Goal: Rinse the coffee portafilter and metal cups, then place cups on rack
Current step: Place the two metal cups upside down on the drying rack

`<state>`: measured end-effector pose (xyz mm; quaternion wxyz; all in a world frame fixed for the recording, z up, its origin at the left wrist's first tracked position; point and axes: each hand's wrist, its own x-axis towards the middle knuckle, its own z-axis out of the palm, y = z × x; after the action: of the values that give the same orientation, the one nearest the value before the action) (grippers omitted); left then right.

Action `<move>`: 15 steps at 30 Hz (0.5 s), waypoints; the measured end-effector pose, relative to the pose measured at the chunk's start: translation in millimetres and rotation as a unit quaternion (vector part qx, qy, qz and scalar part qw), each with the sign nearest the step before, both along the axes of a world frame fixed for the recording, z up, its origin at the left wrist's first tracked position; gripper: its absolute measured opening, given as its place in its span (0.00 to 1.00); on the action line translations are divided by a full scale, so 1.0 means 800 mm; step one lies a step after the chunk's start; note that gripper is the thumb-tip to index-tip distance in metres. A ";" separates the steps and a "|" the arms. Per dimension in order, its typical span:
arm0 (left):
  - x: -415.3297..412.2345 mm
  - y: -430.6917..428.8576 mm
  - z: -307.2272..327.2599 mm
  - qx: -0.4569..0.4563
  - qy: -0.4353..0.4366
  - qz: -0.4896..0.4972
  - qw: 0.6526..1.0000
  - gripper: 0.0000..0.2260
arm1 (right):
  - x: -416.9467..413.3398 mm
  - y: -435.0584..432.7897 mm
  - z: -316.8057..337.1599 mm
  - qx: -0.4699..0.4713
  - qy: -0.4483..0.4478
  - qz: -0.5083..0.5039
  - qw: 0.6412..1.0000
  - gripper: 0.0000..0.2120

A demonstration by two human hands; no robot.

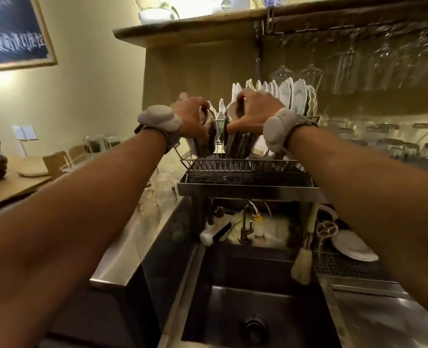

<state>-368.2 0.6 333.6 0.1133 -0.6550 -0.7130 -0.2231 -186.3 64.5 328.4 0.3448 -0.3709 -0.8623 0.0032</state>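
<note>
Fingers of the left hand point(190, 119) curl around one shiny rounded steel cup point(204, 141), and the right hand point(254, 114) grips a second steel cup point(240, 144) likewise. Both cups hang side by side at the frame's centre, over the front of the wire metal dish rack point(245, 167), before the white plates point(295, 94). Best lowered mouths down to drain, and released only once each rests steady on the wires.
</note>
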 end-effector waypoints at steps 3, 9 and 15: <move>-0.026 0.022 0.001 0.022 0.005 0.001 1.000 0.35 | -0.026 0.015 0.008 0.019 -0.011 -0.024 0.999 0.39; -0.055 0.061 -0.009 0.003 -0.005 -0.024 1.000 0.38 | -0.059 0.035 0.002 0.015 -0.016 -0.053 0.998 0.44; -0.072 0.083 -0.035 -0.017 0.010 -0.039 0.999 0.40 | -0.079 0.047 -0.019 0.013 -0.046 -0.073 0.996 0.41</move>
<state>-425.4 67.0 305.2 0.0999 -0.6861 -0.6897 -0.2086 -249.9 101.9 313.0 0.3089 -0.4285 -0.8476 -0.0505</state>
